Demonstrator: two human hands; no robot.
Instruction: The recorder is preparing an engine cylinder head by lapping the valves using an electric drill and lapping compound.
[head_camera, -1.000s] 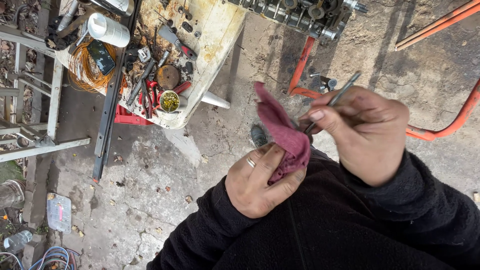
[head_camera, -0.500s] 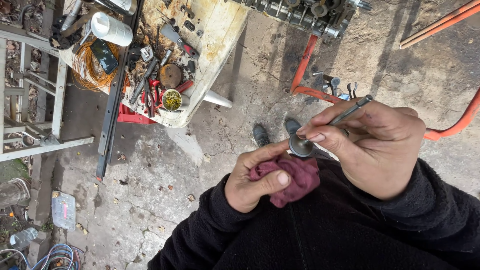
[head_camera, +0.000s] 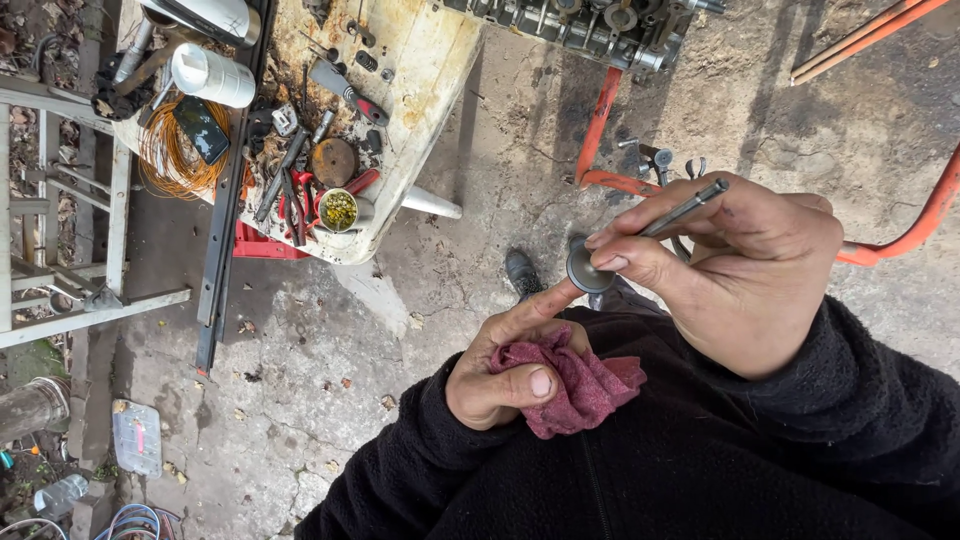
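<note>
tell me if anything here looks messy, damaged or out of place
The white table is rust-stained and cluttered with loose tools, an orange wire coil and a small cup. The right hand holds a metal valve; the left hand grips a red rag.

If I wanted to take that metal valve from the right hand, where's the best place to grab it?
Probably the bare upper end of the valve stem, coming from the upper right. The stem is thin and straight and pokes out past the right hand there. The round head is less free: the right fingertips pinch near it and the left hand, holding a red rag, touches it with a forefinger.
</note>
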